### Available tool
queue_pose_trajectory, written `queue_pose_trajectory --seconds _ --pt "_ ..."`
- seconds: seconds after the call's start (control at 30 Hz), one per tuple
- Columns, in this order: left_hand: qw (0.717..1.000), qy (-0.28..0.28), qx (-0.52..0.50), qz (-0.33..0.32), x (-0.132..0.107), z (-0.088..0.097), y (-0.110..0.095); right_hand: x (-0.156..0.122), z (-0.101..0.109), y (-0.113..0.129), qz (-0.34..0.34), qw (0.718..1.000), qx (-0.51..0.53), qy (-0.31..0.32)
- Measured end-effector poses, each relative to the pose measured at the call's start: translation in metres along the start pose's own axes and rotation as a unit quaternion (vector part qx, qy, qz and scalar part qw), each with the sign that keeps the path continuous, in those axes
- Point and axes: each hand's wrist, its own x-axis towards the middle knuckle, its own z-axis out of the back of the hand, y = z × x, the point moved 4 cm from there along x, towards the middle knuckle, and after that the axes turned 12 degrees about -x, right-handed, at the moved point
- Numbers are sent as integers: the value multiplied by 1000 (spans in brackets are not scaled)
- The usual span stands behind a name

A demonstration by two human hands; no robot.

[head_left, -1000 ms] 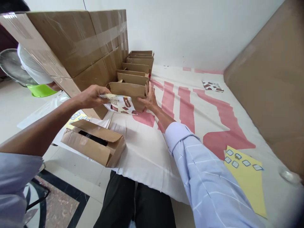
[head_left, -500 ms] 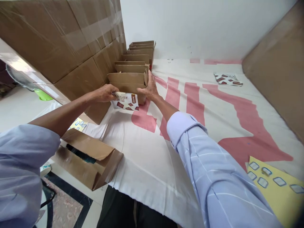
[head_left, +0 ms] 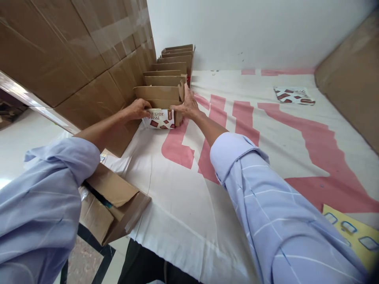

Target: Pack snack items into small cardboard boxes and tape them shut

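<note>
A white packet (head_left: 162, 119) printed with brown squares and lettering ending in "Meal" stands against the front of the nearest cardboard box. My left hand (head_left: 136, 109) pinches it by its upper left end. At the right side of that open-topped cardboard box (head_left: 156, 93), my right hand (head_left: 189, 104) is closed round the edge, fingers along the outer wall. Its thumb reaches over to the packet's upper right corner; whether it presses on the packet I cannot tell. Behind, several more open boxes (head_left: 174, 59) run in a row toward the wall.
Tall stacked cartons (head_left: 79, 43) border the row on the left. An open carton (head_left: 118, 197) sits tilted at the table's near left edge. A similar packet (head_left: 294, 96) lies far right on the red-and-white cloth (head_left: 183, 197). Yellow printed sheet (head_left: 355, 232) at lower right.
The packet has moved away from me and slightly right, up against the front box. My left hand travelled with it. My right hand has kept its place at the box's side.
</note>
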Motion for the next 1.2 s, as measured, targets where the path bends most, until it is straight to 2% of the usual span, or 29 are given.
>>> queue_pose_trajectory --seconds 0.1,0.23,0.33,0.43,0.5,0.57,0.67,0.73,0.83,0.9,0.97,1.07,1.13,1.2 --pt "997 -64 45 27 -5 -3 -4 -12 13 2 -10 1000 -12 23" --pt "989 -109 94 42 -21 0 -12 -34 39 7 -22 999 -40 20" --pt "990 -121 67 14 -33 14 -15 -53 60 18 -46 997 -66 -5" --pt "992 -123 6 -31 -56 42 -18 -77 79 38 -49 994 -91 -17" --pt "990 -121 -34 -58 -87 65 -23 -96 89 53 -38 994 -102 -8" --pt "989 -114 -66 -68 -132 89 -27 -117 96 68 -35 994 -100 7" --pt "988 -132 -81 -25 -214 117 -19 -152 101 90 -43 995 -78 40" --pt "984 -158 -74 17 -265 124 -2 -177 102 107 -41 996 -54 58" --pt "971 -187 -115 96 -322 111 37 -215 97 135 -33 997 0 75" --pt "949 -206 -190 141 -346 89 62 -241 89 155 -35 994 40 90" --pt "935 -204 -248 151 -360 61 76 -269 76 175 -39 990 76 115" --pt "893 -210 -372 146 -371 21 80 -309 56 202 -53 977 124 162" --pt "865 -226 -424 143 -379 1 72 -333 47 216 -68 969 153 184" --pt "860 -248 -425 137 -388 -15 57 -353 45 224 -78 963 181 184"
